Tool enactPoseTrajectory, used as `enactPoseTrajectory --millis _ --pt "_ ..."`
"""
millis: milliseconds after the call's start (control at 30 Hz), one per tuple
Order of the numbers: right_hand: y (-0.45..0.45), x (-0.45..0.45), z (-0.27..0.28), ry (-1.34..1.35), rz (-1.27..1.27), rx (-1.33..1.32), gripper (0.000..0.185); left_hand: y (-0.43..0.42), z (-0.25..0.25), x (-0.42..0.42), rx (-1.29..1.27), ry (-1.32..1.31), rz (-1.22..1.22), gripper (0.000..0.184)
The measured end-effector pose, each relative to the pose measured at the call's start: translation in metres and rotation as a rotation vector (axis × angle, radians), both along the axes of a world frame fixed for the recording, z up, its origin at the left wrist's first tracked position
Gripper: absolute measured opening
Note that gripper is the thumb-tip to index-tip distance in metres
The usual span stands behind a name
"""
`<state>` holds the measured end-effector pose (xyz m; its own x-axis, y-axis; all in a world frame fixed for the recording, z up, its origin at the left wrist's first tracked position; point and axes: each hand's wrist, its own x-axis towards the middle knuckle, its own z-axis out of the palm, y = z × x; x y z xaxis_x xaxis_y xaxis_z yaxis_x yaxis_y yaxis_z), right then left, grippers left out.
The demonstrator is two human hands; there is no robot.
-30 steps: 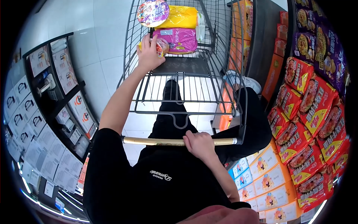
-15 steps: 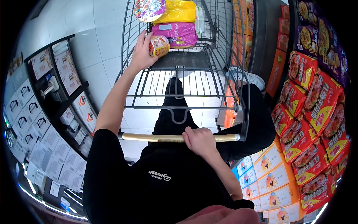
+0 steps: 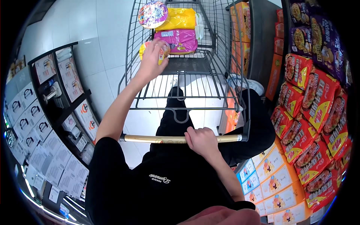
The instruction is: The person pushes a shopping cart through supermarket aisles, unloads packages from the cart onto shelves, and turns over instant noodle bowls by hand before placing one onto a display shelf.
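We look down into a grey wire shopping cart [image 3: 191,66] that fills the middle of the aisle. At our right stands a display of red noodle bags [image 3: 318,90], with purple packs [image 3: 322,41] beyond and orange-and-white cartons [image 3: 275,183] below; at our left, shelving [image 3: 71,100] holds boxed goods. Inside the cart, near its left edge, a magenta pack [image 3: 180,40] lies just beside a yellow pack [image 3: 182,18], with a purple-lidded cup [image 3: 153,15] at the yellow one's left end. Smaller again, a yellow-and-orange cup [image 3: 164,51] sits towards the handle end, close to the magenta pack's left corner.

Our left hand [image 3: 152,60] lies over that cup, fingers slightly spread across it and thumb on its near side; we cannot tell whether they grip or merely rest. Our right hand [image 3: 203,141] has its fingers curled round the gold-coloured handle [image 3: 157,139].

We judge the step in hand to be positioning the cup; the next move calls for a light touch, clear of the packs, and a steady handle.

The red bags seem to read 红烧牛肉面, braised beef noodles. White lettering on our black T-shirt [image 3: 123,183] looks like "Dymanto", upside down; the cups' print is too small.
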<state>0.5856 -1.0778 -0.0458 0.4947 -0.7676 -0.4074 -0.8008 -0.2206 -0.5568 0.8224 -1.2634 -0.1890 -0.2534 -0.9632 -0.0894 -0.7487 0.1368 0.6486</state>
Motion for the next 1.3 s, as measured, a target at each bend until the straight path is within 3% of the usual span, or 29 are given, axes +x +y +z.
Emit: enactPoseTrajectory --millis 133,200,267,333,367,400,467,533,600,667,700,733,833,1000,1200,1267,1300 --pt "-0.01 -0.002 0.005 -0.021 -0.022 -0.07 0.022 0.014 0.094 -0.036 0.256 0.468 -0.113 0.022" --pt "-0.016 -0.009 0.012 -0.409 -0.208 -0.3 0.012 0.033 0.147 -0.049 0.242 0.458 -0.256 0.01" --pt "0.001 -0.025 0.029 -0.561 -0.499 -0.3 0.01 0.057 0.183 -0.049 0.367 0.454 -0.418 0.008" --pt "0.041 -0.033 0.034 -0.904 -1.117 0.0 0.011 0.082 0.201 -0.045 0.43 0.493 -0.48 0.011" --pt "0.056 -0.045 0.034 -1.195 -1.212 0.202 0.017 0.095 0.202 -0.041 0.463 0.476 -0.475 0.01" --pt "0.07 -0.054 0.032 -1.405 -1.237 0.396 0.027 0.107 0.201 -0.038 0.496 0.461 -0.473 0.009" --pt "0.103 -0.07 0.012 -1.471 -1.189 0.582 0.033 0.127 0.2 -0.031 0.513 0.369 -0.403 0.012" --pt "0.107 -0.063 0.018 -1.557 -1.228 0.626 0.037 0.146 0.181 -0.02 0.243 0.307 -0.398 0.015" --pt "0.107 -0.066 0.007 -1.564 -1.109 0.591 0.045 0.161 0.165 -0.007 0.135 0.224 -0.442 0.026" --pt "0.102 -0.056 0.004 -1.261 -1.036 0.56 0.048 0.171 0.164 0.004 0.072 0.034 -0.391 0.038" --pt "0.102 -0.055 0.006 -1.208 -0.941 0.624 0.05 0.176 0.153 0.011 0.165 -0.039 -0.382 0.048" --pt "0.104 -0.054 0.003 -1.238 -0.932 0.583 0.05 0.179 0.155 0.015 0.185 -0.065 -0.374 0.046" --pt "0.108 -0.05 -0.017 -1.221 -0.902 0.782 0.047 0.184 0.144 0.019 0.161 -0.135 -0.348 0.035" --pt "0.104 -0.034 -0.037 -1.096 -1.015 0.628 0.043 0.186 0.14 0.016 0.091 -0.15 -0.345 0.022" --pt "0.105 -0.029 -0.041 -1.058 -1.02 0.386 0.036 0.183 0.144 0.018 0.066 -0.104 -0.285 0.024" --pt "0.112 -0.024 -0.05 -0.788 -0.849 0.306 0.031 0.179 0.139 0.021 0.068 -0.113 -0.278 0.024" --pt "0.111 -0.022 -0.044 -0.78 -0.876 0.311 0.029 0.177 0.14 0.021 0.066 -0.124 -0.273 0.025"
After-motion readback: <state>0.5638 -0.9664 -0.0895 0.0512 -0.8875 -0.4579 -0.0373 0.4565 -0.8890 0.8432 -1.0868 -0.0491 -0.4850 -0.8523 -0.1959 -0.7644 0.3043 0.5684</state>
